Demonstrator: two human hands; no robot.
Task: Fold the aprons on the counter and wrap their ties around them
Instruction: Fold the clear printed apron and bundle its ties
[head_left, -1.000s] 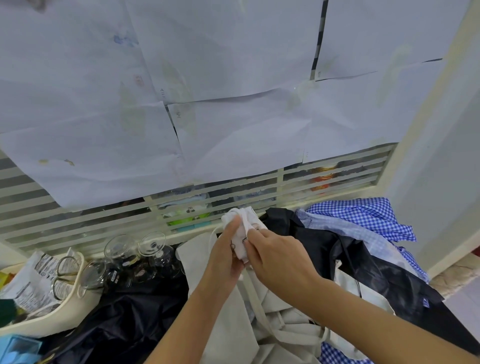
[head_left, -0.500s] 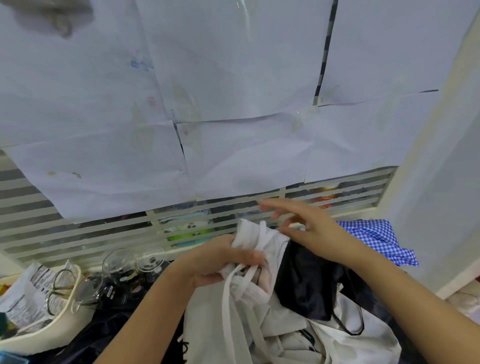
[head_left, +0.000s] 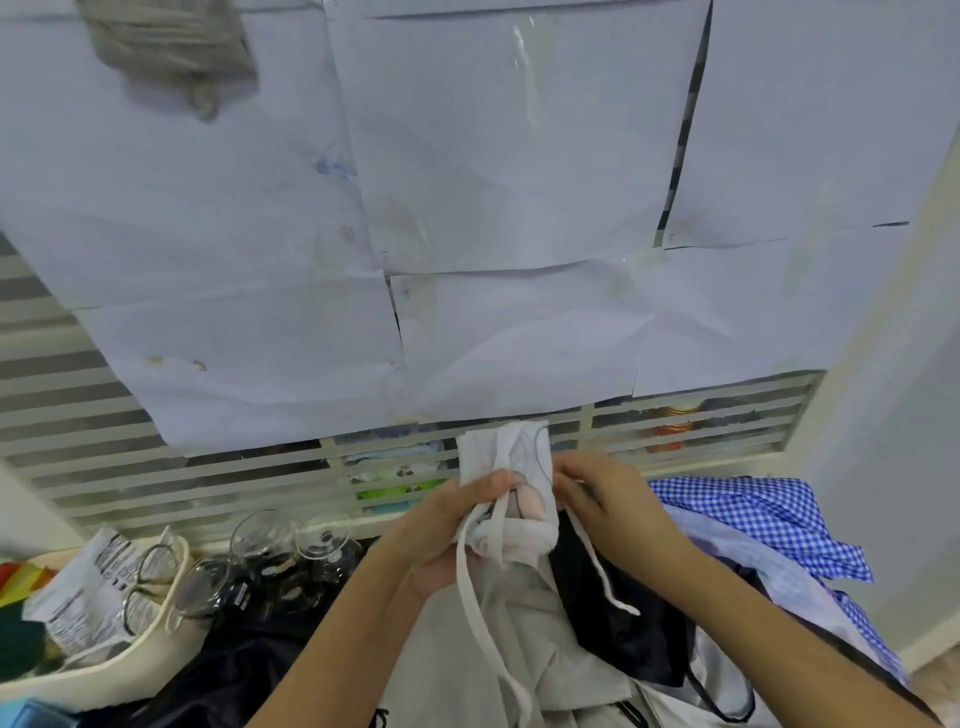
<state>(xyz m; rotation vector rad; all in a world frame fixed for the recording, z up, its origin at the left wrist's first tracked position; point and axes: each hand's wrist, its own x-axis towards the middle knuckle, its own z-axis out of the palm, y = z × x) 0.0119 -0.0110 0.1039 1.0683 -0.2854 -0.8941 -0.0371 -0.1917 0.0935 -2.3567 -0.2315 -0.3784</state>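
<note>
Two hands work at the centre of the frame, low down, on one rolled white apron (head_left: 506, 460) held upright above a heap of cloth. The left hand (head_left: 452, 530) grips the roll, thumb across its front and fingers curled behind. The right hand (head_left: 610, 501) sits just right of the roll with its fingers curled, pinching one thin white tie (head_left: 597, 566) whose loose end hangs down over the heap. A second, longer strap (head_left: 467, 603) drops from the bottom of the roll toward the lower edge. The heap below shows three pieces that can be told apart: a beige apron (head_left: 514, 654) under the wrists, a black apron (head_left: 628, 623) to its right, and a blue checked cloth (head_left: 769, 512) at the right edge. How far each reaches is hidden by the forearms. At lower left, one cream tub (head_left: 111, 678), cut off by the frame, holds a crumpled printed packet (head_left: 85, 587); the rest of what it holds is hard to read. Beside it stand clear glasses (head_left: 323, 538), probably four, though they overlap and blur together. Behind everything, several large paper sheets (head_left: 509, 156) cover most of a slatted screen (head_left: 104, 467). The coloured shapes behind the slats cannot be made out. One grey cloth (head_left: 171, 57) hangs at the upper left, cut off at the top.
</note>
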